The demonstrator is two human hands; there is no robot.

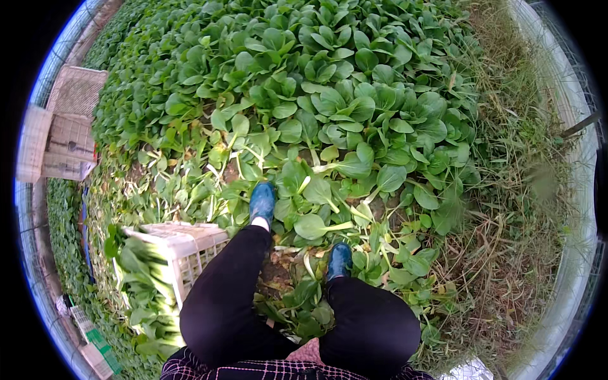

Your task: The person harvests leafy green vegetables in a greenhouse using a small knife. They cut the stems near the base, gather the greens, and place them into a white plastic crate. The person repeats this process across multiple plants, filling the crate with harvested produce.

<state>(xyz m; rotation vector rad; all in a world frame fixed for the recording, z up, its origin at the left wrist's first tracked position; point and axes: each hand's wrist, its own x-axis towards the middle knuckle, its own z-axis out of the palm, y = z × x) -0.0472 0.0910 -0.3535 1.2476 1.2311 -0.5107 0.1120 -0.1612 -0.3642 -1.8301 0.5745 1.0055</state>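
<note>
Neither of my hands is in view. Before me stands a dense bed of leafy greens (pixel 332 71) that look like bok choy. Cut leaves with pale stalks (pixel 318 225) lie scattered on the soil around my feet. My blue boots (pixel 262 202) are planted among them, one farther forward than the other. Left of my legs is a white plastic crate (pixel 199 249) with lattice walls. Upright bunches of greens (pixel 142 270) are packed along its left side; my leg hides part of the crate. A pink patterned surface (pixel 308 350) shows between my thighs.
Several white plastic crates (pixel 71 128) are stacked at the far left. Farther down that side sit green and white crates (pixel 97 344). Dry grass and weeds (pixel 503 237) run along the right, beside a pale plastic sheet wall (pixel 582 190). A thin pole (pixel 580 124) juts in there.
</note>
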